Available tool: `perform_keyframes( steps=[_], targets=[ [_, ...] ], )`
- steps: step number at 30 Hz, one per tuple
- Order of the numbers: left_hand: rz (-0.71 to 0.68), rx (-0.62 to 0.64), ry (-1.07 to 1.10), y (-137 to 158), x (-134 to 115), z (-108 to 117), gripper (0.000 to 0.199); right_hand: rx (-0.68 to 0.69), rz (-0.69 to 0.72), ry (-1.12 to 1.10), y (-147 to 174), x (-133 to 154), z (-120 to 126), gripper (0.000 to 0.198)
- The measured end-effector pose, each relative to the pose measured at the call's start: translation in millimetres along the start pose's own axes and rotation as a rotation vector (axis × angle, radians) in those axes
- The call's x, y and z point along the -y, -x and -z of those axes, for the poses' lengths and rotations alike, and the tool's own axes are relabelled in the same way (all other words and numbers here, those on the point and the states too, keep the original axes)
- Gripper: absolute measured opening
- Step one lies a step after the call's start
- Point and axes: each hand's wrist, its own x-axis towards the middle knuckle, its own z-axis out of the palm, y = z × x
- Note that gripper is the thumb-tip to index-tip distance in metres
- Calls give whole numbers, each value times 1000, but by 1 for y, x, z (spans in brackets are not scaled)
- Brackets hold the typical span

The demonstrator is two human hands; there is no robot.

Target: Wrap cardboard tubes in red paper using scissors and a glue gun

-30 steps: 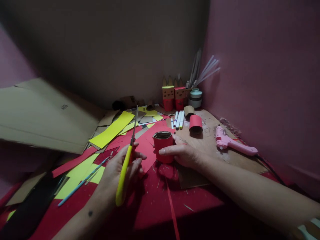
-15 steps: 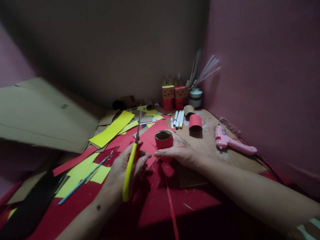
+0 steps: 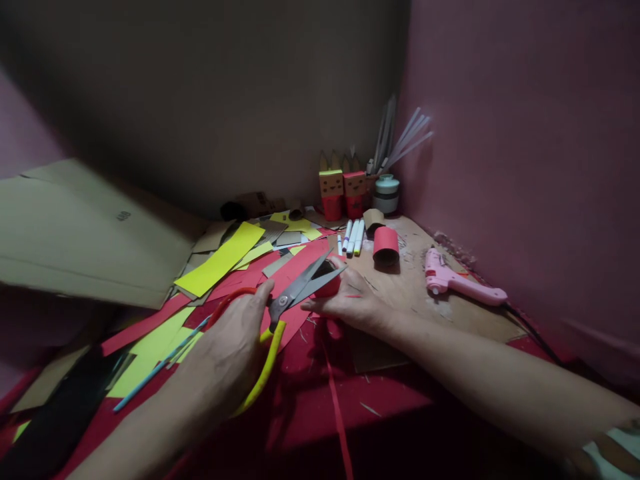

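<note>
My left hand [image 3: 237,340] grips a pair of scissors [image 3: 283,301] with one red and one yellow handle loop. Its blades are spread apart and point right, in front of the rim of a red paper-covered cardboard tube [image 3: 329,287]. That short tube is held by my right hand [image 3: 353,297], thumb at the near side and fingers around the far side. The blades cover part of the tube's opening, so I cannot tell whether they touch it. Below the tube, a thin red paper strip [image 3: 336,400] runs down across the red cloth.
A pink glue gun [image 3: 463,283] lies at right, near the wall. Behind my right hand are another red tube [image 3: 386,247] and several markers [image 3: 356,237]. Two decorated boxes [image 3: 331,193] and a lidded jar [image 3: 387,195] stand at the back. Yellow paper [image 3: 220,260] and scraps cover the left.
The scissors have turned from upright and closed to spread blades pointing right, across the tube's rim. My left hand has rolled over, back upward. My right hand keeps holding the tube.
</note>
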Motion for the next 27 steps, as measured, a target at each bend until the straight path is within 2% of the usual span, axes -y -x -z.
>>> perform_keyframes(
  steps=[3,5,11,17,27],
  targets=[
    [-67,63,-164,4,2,6,46,-23,-2,-27,0,-2,-2,40],
    [-119,60,-245,6,1,10,45,-23,-6,-81,0,-2,-3,40],
    [-203,56,-356,9,-2,11,46,9,55,-148,1,-5,-7,41],
    [-155,99,-434,15,-1,7,51,-26,117,-88,2,-14,-9,34],
    [-183,149,-423,6,-7,13,48,-40,143,20,-1,-18,-5,35]
  ],
)
